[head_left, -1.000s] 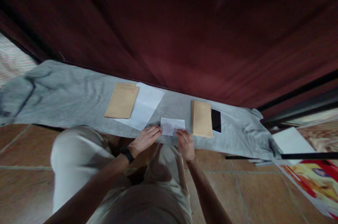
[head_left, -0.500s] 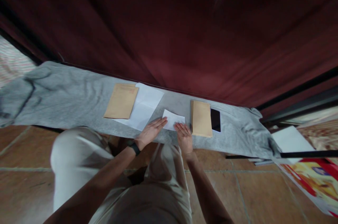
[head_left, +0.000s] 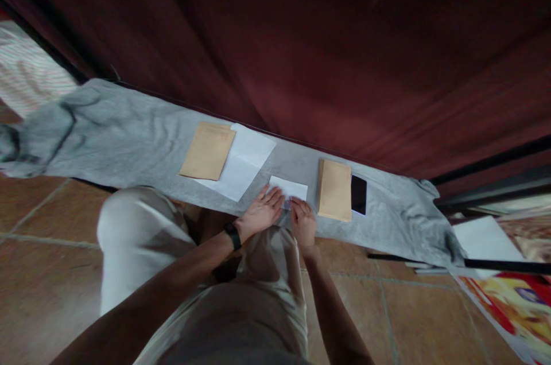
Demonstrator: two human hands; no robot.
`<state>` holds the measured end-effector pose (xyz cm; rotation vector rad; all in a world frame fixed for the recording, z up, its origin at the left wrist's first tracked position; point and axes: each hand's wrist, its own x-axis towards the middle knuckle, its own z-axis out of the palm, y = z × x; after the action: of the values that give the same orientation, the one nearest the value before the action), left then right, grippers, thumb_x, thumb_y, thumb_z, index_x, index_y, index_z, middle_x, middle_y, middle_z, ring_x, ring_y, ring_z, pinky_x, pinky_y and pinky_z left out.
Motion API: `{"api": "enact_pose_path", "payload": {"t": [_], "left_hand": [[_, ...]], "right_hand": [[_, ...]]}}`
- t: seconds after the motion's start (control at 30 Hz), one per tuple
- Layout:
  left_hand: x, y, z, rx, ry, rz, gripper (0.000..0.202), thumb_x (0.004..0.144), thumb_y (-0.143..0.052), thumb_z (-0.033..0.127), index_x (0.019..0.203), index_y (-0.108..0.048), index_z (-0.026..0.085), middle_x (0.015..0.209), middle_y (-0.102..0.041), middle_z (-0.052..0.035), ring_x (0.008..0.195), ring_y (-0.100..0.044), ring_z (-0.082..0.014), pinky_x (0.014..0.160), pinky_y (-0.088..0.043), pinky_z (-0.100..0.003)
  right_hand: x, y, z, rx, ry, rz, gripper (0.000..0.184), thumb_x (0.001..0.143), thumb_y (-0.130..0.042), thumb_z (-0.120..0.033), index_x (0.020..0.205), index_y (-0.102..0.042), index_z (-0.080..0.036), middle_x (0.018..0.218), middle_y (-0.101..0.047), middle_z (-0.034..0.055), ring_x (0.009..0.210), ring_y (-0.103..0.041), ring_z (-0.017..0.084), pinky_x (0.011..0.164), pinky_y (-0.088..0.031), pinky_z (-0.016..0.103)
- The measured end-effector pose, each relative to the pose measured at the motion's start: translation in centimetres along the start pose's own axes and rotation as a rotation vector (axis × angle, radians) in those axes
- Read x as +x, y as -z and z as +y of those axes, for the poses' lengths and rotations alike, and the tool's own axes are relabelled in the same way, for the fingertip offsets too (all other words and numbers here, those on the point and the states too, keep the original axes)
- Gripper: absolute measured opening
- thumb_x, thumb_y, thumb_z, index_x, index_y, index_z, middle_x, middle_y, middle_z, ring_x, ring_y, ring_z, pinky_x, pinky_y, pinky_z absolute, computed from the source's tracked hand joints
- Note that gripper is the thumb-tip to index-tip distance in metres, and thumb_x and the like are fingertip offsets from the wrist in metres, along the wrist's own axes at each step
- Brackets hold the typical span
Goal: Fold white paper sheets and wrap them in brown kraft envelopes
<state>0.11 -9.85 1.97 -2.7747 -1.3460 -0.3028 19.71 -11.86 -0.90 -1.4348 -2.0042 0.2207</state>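
A small folded white paper [head_left: 291, 187] lies on the grey cloth [head_left: 129, 141] in front of me. My left hand [head_left: 262, 210], with a black wristband, lies flat with its fingers stretched over the paper's left near part. My right hand [head_left: 303, 220] presses on the paper's near edge, fingers together and flat. A brown envelope [head_left: 334, 197] lies just to the right of the paper. Another brown envelope [head_left: 208, 150] lies to the left on a larger white sheet [head_left: 245, 164].
A black phone [head_left: 359, 194] lies right of the nearer envelope. A dark red curtain [head_left: 301, 55] hangs behind the cloth. My knees in light trousers [head_left: 142, 239] are over the tiled floor [head_left: 422, 307]. A white sheet [head_left: 486, 239] and a colourful print [head_left: 512, 302] lie at the right.
Both hands have moved forward and closer together over the small paper, which now shows less of its surface. The view has shifted slightly.
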Motion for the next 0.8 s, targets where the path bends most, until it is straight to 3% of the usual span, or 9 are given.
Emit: {"api": "enact_pose_path", "payload": {"t": [0.1, 0.2, 0.57, 0.8], "left_hand": [[-0.2, -0.7, 0.4, -0.021, 0.004, 0.008, 0.054, 0.102, -0.042, 0.042, 0.148, -0.048, 0.014, 0.158, -0.043, -0.0142, 0.151, -0.033, -0.0247, 0.126, -0.018, -0.048], [-0.4, -1.3, 0.4, -0.026, 0.015, 0.006, 0.058, 0.102, -0.043, 0.043, 0.152, -0.042, 0.013, 0.161, -0.038, -0.0141, 0.152, -0.03, -0.024, 0.126, -0.019, -0.045], [-0.6, -1.6, 0.8, 0.002, 0.012, -0.001, 0.059, 0.104, -0.039, 0.04, 0.154, -0.038, 0.009, 0.162, -0.034, -0.0169, 0.153, -0.026, -0.0256, 0.126, -0.021, -0.046], [-0.7, -1.1, 1.2, 0.021, 0.04, -0.031, 0.057, 0.103, -0.041, 0.036, 0.154, -0.038, 0.009, 0.16, -0.037, -0.0174, 0.152, -0.028, -0.0261, 0.126, -0.02, -0.047]], "right_hand": [[-0.2, -0.3, 0.0, -0.017, -0.008, 0.021, 0.033, 0.1, -0.044, -0.015, 0.123, -0.068, -0.019, 0.129, -0.069, 0.009, 0.123, -0.06, 0.023, 0.109, -0.046, 0.044], [-0.4, -0.5, 0.1, -0.049, 0.003, 0.032, 0.035, 0.099, -0.045, -0.015, 0.127, -0.065, -0.019, 0.132, -0.068, 0.0092, 0.125, -0.059, 0.023, 0.11, -0.044, 0.045], [-0.5, -0.7, 0.0, -0.1, 0.015, 0.056, 0.04, 0.099, -0.045, -0.015, 0.135, -0.062, -0.019, 0.139, -0.064, 0.0094, 0.128, -0.057, 0.024, 0.111, -0.044, 0.043], [-0.3, -0.5, -0.3, -0.116, -0.026, -0.004, 0.04, 0.098, -0.045, -0.015, 0.134, -0.061, -0.018, 0.138, -0.064, 0.0115, 0.13, -0.056, 0.023, 0.112, -0.042, 0.043]]}}
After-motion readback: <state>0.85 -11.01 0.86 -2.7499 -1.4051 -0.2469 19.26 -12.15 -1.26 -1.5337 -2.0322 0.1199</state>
